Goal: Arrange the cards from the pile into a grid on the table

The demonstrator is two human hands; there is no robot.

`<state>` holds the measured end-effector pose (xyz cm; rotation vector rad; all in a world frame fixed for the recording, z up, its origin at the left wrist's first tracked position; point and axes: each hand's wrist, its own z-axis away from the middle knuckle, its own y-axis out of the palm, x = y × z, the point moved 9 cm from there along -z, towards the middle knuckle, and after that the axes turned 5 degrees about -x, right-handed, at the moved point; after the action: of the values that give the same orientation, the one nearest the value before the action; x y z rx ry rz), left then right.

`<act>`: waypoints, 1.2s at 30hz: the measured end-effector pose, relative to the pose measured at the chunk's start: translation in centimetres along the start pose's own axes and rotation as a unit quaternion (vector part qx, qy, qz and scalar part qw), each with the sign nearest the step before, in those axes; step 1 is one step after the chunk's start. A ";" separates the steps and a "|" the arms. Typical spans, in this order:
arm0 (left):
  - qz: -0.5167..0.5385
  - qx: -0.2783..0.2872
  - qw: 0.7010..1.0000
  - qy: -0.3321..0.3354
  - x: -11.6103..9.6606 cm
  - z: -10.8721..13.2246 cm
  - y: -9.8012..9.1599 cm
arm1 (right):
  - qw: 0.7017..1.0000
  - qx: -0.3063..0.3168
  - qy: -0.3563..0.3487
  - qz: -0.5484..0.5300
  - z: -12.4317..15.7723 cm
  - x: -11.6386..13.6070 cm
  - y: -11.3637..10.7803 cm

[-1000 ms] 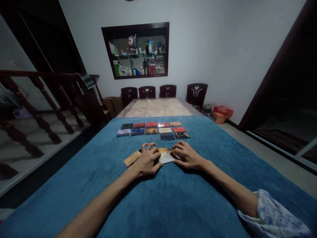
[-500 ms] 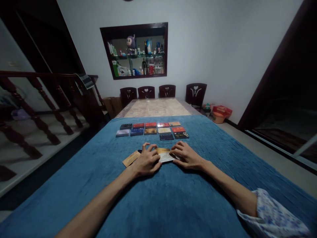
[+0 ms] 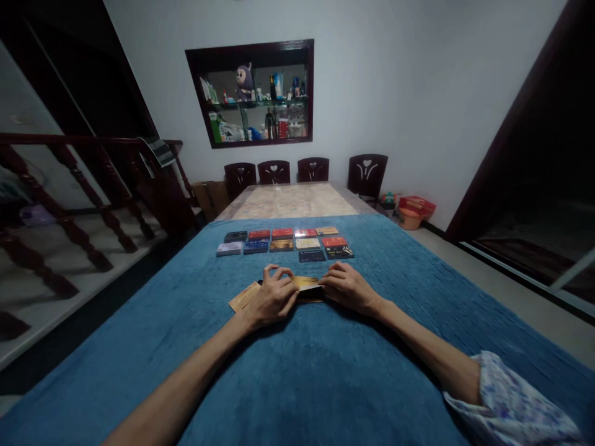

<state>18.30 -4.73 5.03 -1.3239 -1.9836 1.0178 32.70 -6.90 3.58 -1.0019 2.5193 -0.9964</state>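
A yellow card point(image 3: 307, 282) spans the gap between my two hands, its near edge pale and raised. My left hand point(image 3: 274, 298) is closed on the left end of that card, fingertips bent down over it. On the other end, my right hand point(image 3: 349, 287) pinches with fingers and thumb together. Below the yellow card, a dark gap and the brownish edge of another card show; how many cards lie there I cannot tell. A tan card point(image 3: 243, 298) rests on the blue cloth point(image 3: 297, 378), partly covered by my left hand.
Beyond my hands, bank-style cards lie in rows, among them a navy card point(image 3: 311, 256), a black card point(image 3: 339, 252), a gold card point(image 3: 281, 245) and a lilac card point(image 3: 229, 248). Dark chairs point(image 3: 313, 169) stand past the table's far end point(image 3: 292, 201). A wooden railing point(image 3: 83, 179) runs at left.
The whitish card face between my hands has tipped up and is now nearly out of sight, exposing a dark gap beneath. Both hands have curled in slightly; the rows of cards are unchanged.
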 end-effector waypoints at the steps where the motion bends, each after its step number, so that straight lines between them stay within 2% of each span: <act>1: -0.003 -0.012 1.000 0.004 0.0 0.0 -0.1 | 1.000 -0.015 -0.003 0.000 -0.1 0.1 -0.2; 7: -0.019 -0.063 0.998 -0.004 1.1 -0.1 0.4 | 0.998 -0.058 0.019 0.002 -0.5 -0.1 -0.7; 11: -0.007 -0.075 0.997 -0.017 1.9 -0.1 1.0 | 0.997 -0.064 0.040 0.011 -0.6 -0.4 -0.5; 21: 0.004 -0.037 0.996 -0.082 3.3 -0.3 2.2 | 0.992 -0.028 0.120 0.000 -0.5 -1.4 0.4; 28: 0.005 -0.006 0.994 -0.109 3.1 -0.2 2.3 | 0.992 -0.003 0.128 0.018 -0.3 -1.8 1.2; 36: 0.023 0.038 0.989 -0.143 2.8 -0.3 2.4 | 0.989 0.068 0.119 0.059 0.3 -2.0 2.6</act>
<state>18.70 -1.46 3.27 -1.2447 -2.1016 1.3571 32.98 -4.31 1.60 -0.7238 2.6183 -1.2999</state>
